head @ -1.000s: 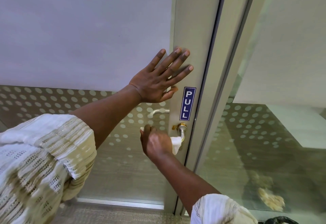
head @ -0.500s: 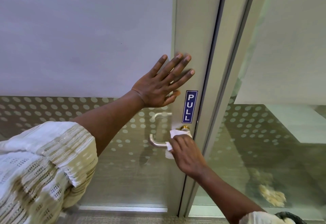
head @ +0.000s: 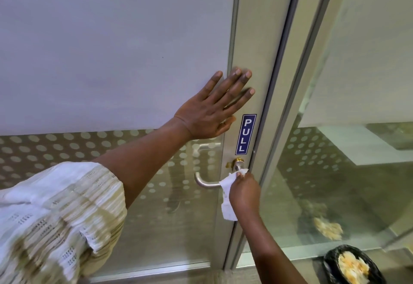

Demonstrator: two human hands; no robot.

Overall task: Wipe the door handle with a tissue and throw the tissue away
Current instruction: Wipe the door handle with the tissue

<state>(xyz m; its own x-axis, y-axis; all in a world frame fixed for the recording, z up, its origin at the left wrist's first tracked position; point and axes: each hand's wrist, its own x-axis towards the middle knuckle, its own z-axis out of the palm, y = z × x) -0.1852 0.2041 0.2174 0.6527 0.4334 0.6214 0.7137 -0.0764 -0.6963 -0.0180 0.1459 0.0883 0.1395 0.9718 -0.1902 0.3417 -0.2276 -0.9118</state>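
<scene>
A silver lever door handle point(head: 205, 182) with a brass base point(head: 236, 162) sits on the metal stile of a frosted glass door point(head: 111, 60). My right hand point(head: 244, 194) pinches a white tissue point(head: 228, 196) against the handle near its neck, and the tissue's loose end hangs down. My left hand point(head: 212, 110) lies flat with fingers spread on the door and stile above the handle, holding nothing.
A blue PULL sticker point(head: 245, 133) is fixed on the stile just above the handle. A bin with a black liner point(head: 352, 265), holding crumpled paper, stands on the floor at bottom right beside a fixed glass panel point(head: 346, 149).
My right hand has slid the tissue from the handle's free end rightwards to its neck, baring the lever's bar. More tissue now hangs below the hand. My left hand stays pressed on the door.
</scene>
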